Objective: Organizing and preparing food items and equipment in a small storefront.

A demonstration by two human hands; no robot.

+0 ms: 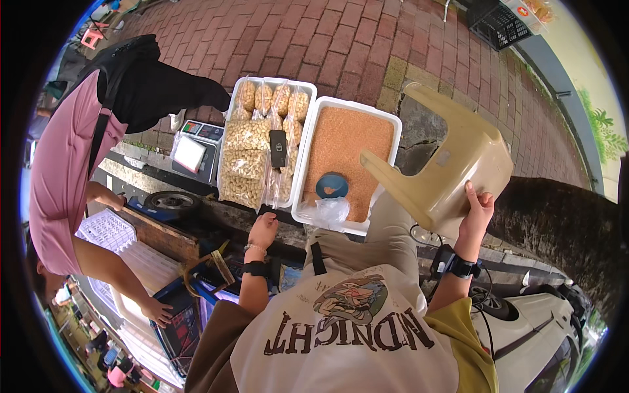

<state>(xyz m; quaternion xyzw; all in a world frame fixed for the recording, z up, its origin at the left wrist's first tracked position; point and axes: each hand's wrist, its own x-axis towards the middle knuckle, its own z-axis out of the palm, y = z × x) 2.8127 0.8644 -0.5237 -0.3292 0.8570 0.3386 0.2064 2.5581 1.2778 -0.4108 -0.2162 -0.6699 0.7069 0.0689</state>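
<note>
My right hand [476,209] grips the seat end of a beige plastic stool [457,152], which is tipped over with its legs pointing left. My left hand [264,230] has its fingers curled, just below a white tray [311,88] of bagged nuts [245,162]; whether it touches anything is unclear. A black device [278,148] rests on the bags. Beside it, a second white tray [397,128] holds reddish-brown granules [351,132], a dark blue bowl [332,185] and a clear plastic bag [327,212].
A digital scale [211,147] bearing a stack of white bags stands left of the trays. A person in pink [64,182] leans over a cart with baskets [105,231]. A tree trunk [555,216] and a white car [535,329] are at right, a black crate [496,29] at upper right.
</note>
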